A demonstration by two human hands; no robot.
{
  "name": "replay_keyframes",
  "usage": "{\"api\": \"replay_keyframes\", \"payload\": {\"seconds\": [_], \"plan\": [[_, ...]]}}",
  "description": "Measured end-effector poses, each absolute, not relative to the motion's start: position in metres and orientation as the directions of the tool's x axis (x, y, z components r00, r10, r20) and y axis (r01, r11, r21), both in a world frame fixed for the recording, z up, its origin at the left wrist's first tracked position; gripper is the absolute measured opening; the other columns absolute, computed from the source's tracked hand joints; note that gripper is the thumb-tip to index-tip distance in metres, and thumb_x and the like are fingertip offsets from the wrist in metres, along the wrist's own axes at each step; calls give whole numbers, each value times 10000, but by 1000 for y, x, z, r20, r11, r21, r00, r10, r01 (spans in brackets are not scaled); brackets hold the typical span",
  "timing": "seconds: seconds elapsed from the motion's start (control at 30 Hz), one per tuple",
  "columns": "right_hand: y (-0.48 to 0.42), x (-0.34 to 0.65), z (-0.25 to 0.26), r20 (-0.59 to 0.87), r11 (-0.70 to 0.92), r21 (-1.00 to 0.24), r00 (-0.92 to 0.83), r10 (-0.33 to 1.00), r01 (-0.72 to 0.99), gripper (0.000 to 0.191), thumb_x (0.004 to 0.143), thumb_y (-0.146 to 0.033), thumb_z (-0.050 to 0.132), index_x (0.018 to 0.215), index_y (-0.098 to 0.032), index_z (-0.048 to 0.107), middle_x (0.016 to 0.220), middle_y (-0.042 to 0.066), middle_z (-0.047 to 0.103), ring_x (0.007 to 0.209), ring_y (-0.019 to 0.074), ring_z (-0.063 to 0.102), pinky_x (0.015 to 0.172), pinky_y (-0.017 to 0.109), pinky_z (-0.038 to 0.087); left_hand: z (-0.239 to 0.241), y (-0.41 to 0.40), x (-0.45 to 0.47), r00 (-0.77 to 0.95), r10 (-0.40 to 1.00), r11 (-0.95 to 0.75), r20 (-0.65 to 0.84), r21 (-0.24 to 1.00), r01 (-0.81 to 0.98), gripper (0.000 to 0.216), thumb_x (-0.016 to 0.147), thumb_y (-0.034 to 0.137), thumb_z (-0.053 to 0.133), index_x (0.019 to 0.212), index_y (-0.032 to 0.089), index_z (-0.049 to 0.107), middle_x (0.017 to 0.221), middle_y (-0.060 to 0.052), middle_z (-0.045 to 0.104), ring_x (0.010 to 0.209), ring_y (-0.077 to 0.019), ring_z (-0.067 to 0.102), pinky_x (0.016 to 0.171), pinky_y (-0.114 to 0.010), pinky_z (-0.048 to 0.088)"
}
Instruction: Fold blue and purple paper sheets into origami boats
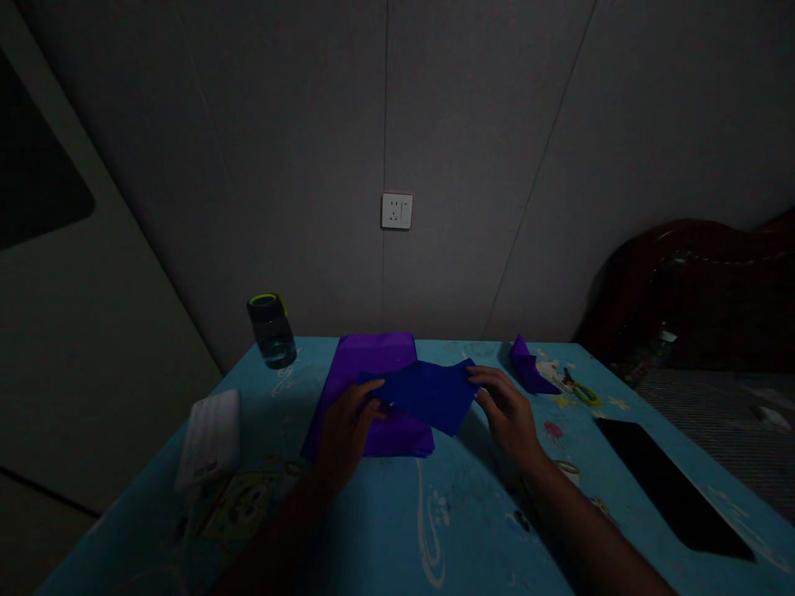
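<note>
A dark blue sheet of paper (428, 393) is lifted a little above a stack of purple paper sheets (373, 389) on the light blue cartoon-print table (435, 521). My left hand (344, 430) pinches the blue sheet's left edge, fingers closed on it. My right hand (506, 414) grips the sheet's right edge with its fingertips. A small folded purple paper shape (529, 367) lies just beyond my right hand.
A water bottle with a green-rimmed lid (272, 329) stands at the back left corner. A white power bank (211, 439) lies at the left edge. A black tablet (671, 488) lies at the right. Behind are a wall socket (397, 210) and a dark headboard (696, 290).
</note>
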State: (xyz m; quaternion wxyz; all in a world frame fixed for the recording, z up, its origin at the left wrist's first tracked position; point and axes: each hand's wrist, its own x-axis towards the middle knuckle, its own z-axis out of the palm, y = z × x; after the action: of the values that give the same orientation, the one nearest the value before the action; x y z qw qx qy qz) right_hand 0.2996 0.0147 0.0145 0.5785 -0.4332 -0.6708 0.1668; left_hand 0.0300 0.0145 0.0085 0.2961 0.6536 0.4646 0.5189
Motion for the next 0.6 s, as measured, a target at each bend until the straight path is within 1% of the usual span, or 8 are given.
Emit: {"api": "replay_keyframes", "payload": {"seconds": [0.07,0.2,0.3,0.37,0.43,0.5,0.53,0.6], "plan": [[14,300,14,639,569,-718,55,767,401,144,882,-384,624,930,-271,699,1113,80,669,1057,263,609,904,416,465,9,14,29,6,901,-411,434,847,337,289,883,350,503,1086,237,676,804,-17,752,765,-211,716,876,-372,492],[13,301,15,630,544,-732,104,769,410,136,877,-373,624,906,-265,703,1182,92,637,1089,273,592,862,407,476,8,14,26,-25,860,-457,511,789,411,248,865,347,522,987,258,718,953,-37,744,923,-230,680,887,-373,489],[13,301,17,620,526,-746,140,772,409,120,864,-352,643,849,-254,711,1264,89,602,1141,280,567,883,407,469,6,15,25,-28,841,-475,540,764,437,238,863,351,524,833,262,742,899,-36,751,983,-247,658,930,-391,470],[13,299,18,603,511,-763,153,783,396,118,848,-342,664,810,-244,717,1312,86,580,1157,282,562,913,412,457,6,16,25,-49,834,-475,550,760,443,245,862,354,532,779,258,742,887,-37,752,988,-246,654,940,-391,467],[13,297,19,572,492,-792,159,805,362,120,835,-339,678,791,-238,725,1329,86,575,1152,280,569,925,417,455,7,16,26,-66,834,-472,548,770,429,240,868,348,535,795,249,741,941,-42,747,978,-231,658,924,-371,481],[14,296,18,536,475,-824,157,829,308,124,824,-347,688,788,-237,733,1281,88,611,1127,276,587,914,418,470,9,16,27,-57,836,-479,546,776,411,243,879,336,531,792,241,737,992,-42,740,967,-214,663,916,-352,489],[15,295,17,523,470,-838,157,838,278,128,818,-355,693,790,-238,737,1240,87,636,1108,272,597,906,416,479,10,16,27,-53,834,-484,549,776,404,240,882,329,529,800,238,735,987,-40,742,967,-210,664,918,-349,489],[17,295,14,501,464,-858,160,851,221,135,803,-369,708,805,-240,745,1144,80,678,1058,261,619,894,411,495,10,16,28,-57,832,-489,551,779,392,216,882,323,537,874,234,734,917,-30,753,958,-209,670,917,-348,489]]}}
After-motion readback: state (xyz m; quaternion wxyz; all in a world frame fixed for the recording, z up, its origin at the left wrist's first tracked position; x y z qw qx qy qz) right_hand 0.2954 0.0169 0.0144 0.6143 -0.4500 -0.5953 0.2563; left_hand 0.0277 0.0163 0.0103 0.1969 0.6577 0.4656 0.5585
